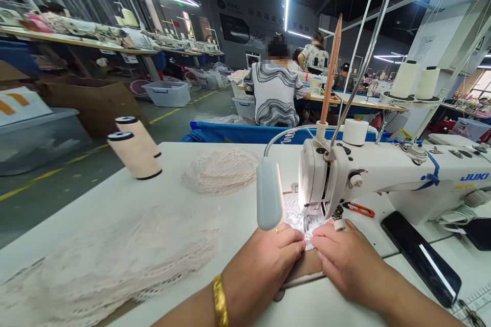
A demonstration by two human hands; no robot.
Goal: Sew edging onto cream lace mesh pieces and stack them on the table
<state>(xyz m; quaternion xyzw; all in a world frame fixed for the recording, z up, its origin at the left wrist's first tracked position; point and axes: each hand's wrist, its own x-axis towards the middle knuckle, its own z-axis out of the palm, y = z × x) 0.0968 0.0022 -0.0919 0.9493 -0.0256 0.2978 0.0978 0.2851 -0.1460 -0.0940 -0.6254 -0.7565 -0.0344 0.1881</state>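
White lace fabric lies under the needle of a white sewing machine, lit by a small grey lamp. My left hand is closed on the lace's near left edge, thumb and fingers pressed together just in front of the presser foot. On the other side, my right hand pinches the lace close to the foot. A narrow strip of lace shows between both hands, above a brown plate. The parts of the lace beneath my fingers are hidden.
Lace pieces spread across the table's left, with a lace pile behind. Two thread cones stand at the left edge. A black phone and orange cutter lie right. A co-worker sits ahead.
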